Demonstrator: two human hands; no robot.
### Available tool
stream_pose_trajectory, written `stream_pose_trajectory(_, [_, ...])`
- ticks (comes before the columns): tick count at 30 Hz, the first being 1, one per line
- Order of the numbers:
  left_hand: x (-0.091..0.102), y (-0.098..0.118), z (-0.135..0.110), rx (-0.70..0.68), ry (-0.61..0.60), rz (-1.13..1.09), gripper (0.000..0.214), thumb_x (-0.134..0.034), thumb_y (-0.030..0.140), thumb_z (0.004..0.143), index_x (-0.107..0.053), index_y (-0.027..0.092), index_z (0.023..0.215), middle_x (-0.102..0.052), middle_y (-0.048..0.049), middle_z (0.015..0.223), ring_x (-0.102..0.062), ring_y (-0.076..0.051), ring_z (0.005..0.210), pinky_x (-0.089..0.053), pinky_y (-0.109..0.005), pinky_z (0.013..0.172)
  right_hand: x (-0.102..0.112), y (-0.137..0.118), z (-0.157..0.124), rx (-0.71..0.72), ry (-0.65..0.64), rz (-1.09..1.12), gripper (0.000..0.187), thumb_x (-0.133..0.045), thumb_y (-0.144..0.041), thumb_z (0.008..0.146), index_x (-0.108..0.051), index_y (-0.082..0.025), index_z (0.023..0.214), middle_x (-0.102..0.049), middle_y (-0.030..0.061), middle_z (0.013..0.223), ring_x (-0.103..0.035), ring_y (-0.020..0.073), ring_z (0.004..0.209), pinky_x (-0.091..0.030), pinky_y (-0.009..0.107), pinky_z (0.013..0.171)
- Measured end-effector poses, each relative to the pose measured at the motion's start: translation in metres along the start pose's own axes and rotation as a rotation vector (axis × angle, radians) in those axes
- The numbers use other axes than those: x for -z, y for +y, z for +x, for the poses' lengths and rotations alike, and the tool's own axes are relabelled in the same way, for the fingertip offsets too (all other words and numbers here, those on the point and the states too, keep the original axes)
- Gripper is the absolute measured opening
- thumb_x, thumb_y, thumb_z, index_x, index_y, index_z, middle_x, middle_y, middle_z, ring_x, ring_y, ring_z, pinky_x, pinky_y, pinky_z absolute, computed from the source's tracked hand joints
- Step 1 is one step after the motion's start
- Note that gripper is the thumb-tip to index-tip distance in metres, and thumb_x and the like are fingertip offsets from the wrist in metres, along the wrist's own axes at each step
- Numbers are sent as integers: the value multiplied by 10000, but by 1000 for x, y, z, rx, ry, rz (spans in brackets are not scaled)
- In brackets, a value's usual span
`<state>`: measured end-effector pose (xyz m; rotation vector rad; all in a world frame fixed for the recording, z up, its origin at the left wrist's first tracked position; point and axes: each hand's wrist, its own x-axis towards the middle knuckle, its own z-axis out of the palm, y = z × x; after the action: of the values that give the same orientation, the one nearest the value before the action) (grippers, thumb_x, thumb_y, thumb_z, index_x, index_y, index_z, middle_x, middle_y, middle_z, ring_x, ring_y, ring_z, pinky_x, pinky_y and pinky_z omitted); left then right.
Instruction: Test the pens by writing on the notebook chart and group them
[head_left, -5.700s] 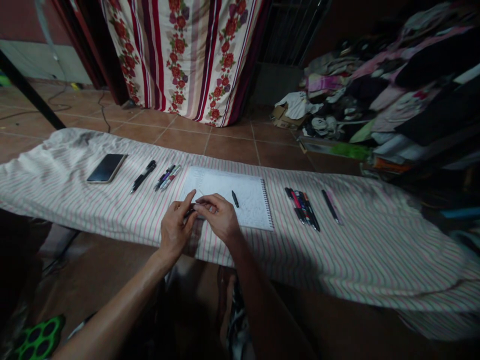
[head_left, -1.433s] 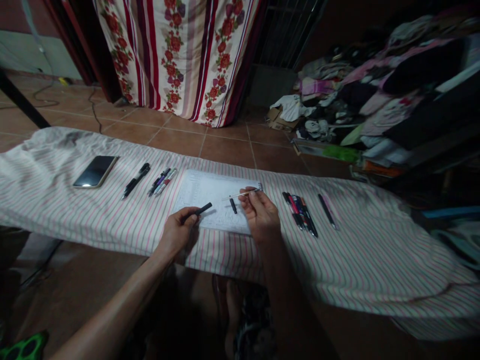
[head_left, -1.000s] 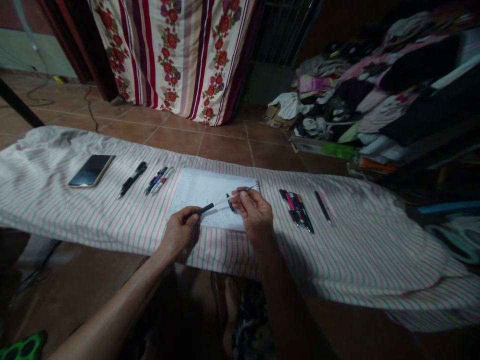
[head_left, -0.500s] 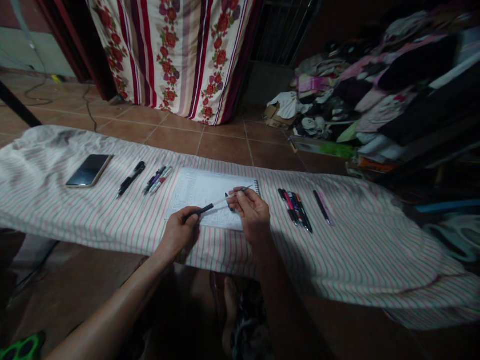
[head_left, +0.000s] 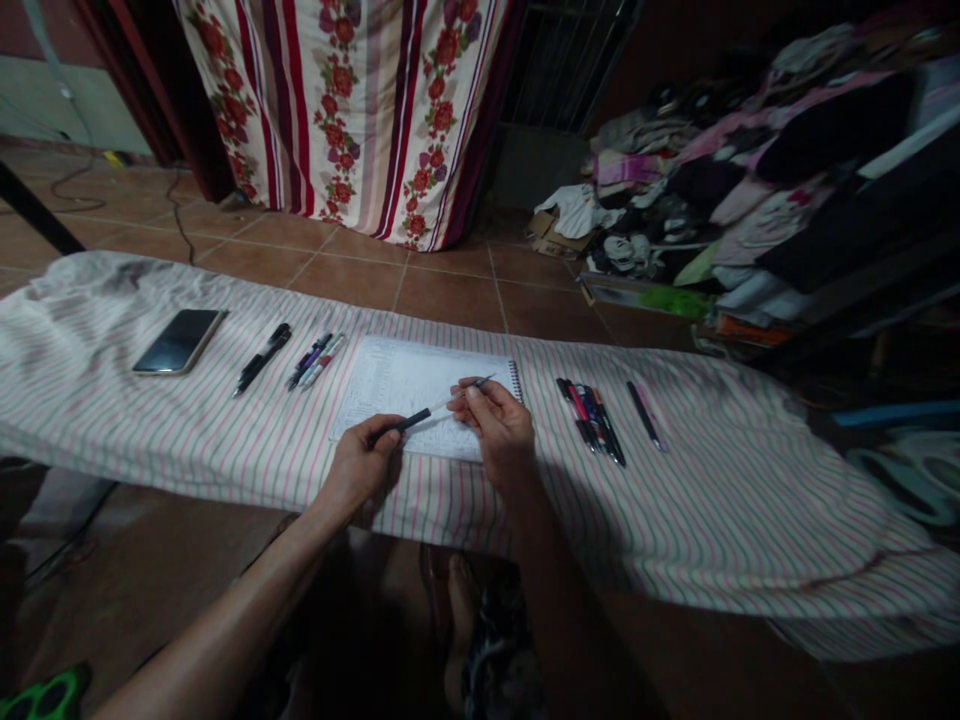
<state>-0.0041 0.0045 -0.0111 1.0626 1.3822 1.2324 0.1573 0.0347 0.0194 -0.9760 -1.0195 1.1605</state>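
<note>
My left hand (head_left: 364, 455) is closed around a black pen barrel (head_left: 415, 419), which slants up to the right over the notebook. From the barrel's open end a thin pale pen refill (head_left: 439, 405) sticks out. My right hand (head_left: 501, 425) pinches that refill near its pointed tip (head_left: 486, 379). How deep the refill sits inside the barrel is hidden. Under both hands lies an open spiral notebook (head_left: 420, 365) with writing on its page. Right of it rests a group of several pens (head_left: 589, 420), and farther right a dark pen (head_left: 643, 412) beside a pale purple one.
A striped cloth (head_left: 720, 500) covers the low surface. On its left lie a phone (head_left: 180, 342), black pens (head_left: 261, 360) and several slim pens (head_left: 315, 362). Beyond hang a floral curtain (head_left: 382, 120) and, at right, a heap of clothes (head_left: 750, 170).
My right hand has shifted slightly left towards my left hand, so less refill shows between the barrel and my fingers. A small dark piece on the notebook is now hidden.
</note>
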Motion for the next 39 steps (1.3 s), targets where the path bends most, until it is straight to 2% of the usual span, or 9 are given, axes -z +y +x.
stream_pose_trajectory(8, [-5, 18, -7, 66, -10, -76, 225, -636, 262, 613, -688, 154, 803, -680, -22, 683, -599, -161, 683, -446, -285, 705, -5, 1, -3, -43, -59, -128, 268, -642, -371, 708, -666, -179, 893, -694, 48, 818, -540, 95, 540, -305, 223, 429])
stream_pose_trajectory(15, [-6, 24, -10, 57, -105, -105, 255, -651, 249, 607, -679, 144, 838, -689, -24, 752, -602, -158, 724, -443, -283, 734, -10, 2, -6, -78, -81, -154, 296, -637, -379, 685, -689, -168, 886, -702, 59, 798, -511, 97, 515, -292, 233, 436])
stream_pose_trajectory(20, [-6, 22, -10, 42, -93, -87, 234, -647, 235, 628, -692, 137, 836, -684, -25, 728, -595, -165, 726, -442, -276, 691, -10, 3, -6, -75, -99, -129, 271, -631, -370, 687, -686, -173, 866, -699, 56, 782, -517, 100, 520, -310, 233, 443])
stream_pose_trajectory(28, [-2, 15, -5, 9, -105, -53, 235, -653, 226, 645, -700, 149, 861, -704, -33, 798, -600, -166, 759, -433, -293, 765, -10, 3, -5, -70, -89, -132, 245, -633, -355, 690, -681, -171, 844, -693, 53, 766, -534, 106, 555, -328, 229, 459])
stream_pose_trajectory(39, [-2, 13, -4, 8, -100, -53, 235, -649, 235, 649, -704, 163, 865, -705, -28, 800, -608, -170, 774, -435, -295, 776, -13, 1, -7, -70, -91, -164, 279, -647, -370, 693, -648, -173, 890, -684, 43, 774, -548, 110, 580, -337, 219, 466])
